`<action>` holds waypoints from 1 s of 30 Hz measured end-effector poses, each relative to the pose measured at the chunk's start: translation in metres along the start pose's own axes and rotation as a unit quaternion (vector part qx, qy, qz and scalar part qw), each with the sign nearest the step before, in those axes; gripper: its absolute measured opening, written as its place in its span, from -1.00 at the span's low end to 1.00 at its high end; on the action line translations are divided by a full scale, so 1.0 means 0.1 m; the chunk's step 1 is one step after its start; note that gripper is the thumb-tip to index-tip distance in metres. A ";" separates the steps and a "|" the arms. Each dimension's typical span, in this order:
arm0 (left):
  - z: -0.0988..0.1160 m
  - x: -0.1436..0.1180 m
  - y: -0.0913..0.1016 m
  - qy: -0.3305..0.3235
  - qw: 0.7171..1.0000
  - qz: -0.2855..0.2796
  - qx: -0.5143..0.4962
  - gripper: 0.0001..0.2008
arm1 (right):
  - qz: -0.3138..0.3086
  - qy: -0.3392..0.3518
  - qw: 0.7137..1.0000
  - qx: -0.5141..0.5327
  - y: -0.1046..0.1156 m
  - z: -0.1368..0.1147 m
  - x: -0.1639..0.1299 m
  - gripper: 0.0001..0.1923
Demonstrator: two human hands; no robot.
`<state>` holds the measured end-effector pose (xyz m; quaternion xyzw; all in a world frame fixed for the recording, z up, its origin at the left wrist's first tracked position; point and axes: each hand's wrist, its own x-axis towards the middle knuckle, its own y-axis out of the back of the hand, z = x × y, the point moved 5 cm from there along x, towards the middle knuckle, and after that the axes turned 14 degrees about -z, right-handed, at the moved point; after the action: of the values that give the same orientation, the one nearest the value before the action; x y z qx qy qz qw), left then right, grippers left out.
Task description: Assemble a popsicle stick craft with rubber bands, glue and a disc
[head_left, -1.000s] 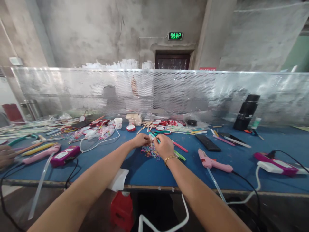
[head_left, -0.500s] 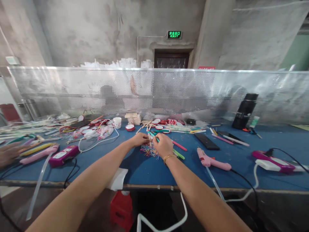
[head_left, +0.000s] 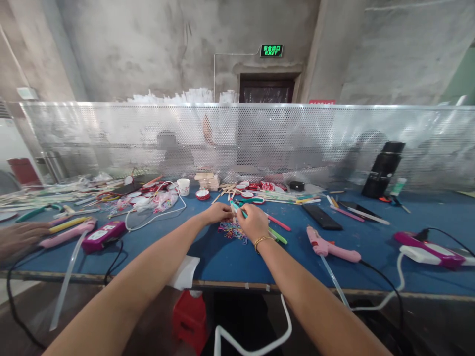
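One cluttered blue table (head_left: 426,217) fronts concrete wall (head_left: 148,44).

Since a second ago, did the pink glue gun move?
No. The pink glue gun lies on the blue table beside the black remote, as before.

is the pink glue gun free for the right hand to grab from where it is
Probably yes: the pink glue gun lies in the open on the blue table just right of the right hand, nothing between them, though that hand is pinching a teal stick.
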<state>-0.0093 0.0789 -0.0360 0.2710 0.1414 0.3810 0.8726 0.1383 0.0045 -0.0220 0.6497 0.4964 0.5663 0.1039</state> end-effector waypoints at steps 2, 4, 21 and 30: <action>0.00 -0.01 0.00 -0.002 1.000 0.003 -0.004 -0.65 | 0.004 -0.006 1.000 -0.001 0.00 0.01 0.00 -0.81; 0.00 -0.01 0.00 0.000 1.000 0.001 -0.011 -0.66 | 0.009 -0.006 1.000 0.002 0.00 0.01 -0.01 -0.81; -0.02 0.00 -0.01 -0.018 1.000 -0.006 -0.010 -0.70 | 0.009 -0.004 1.000 0.002 0.00 0.01 -0.02 -0.81; 0.05 -0.02 -0.01 0.003 1.000 0.002 -0.007 -0.70 | 0.002 -0.008 1.000 -0.002 0.01 0.00 -0.01 -0.80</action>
<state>-0.0072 0.0749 -0.0325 0.2641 0.1406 0.3845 0.8733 0.1395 0.0035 -0.0215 0.6553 0.4929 0.5621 0.1080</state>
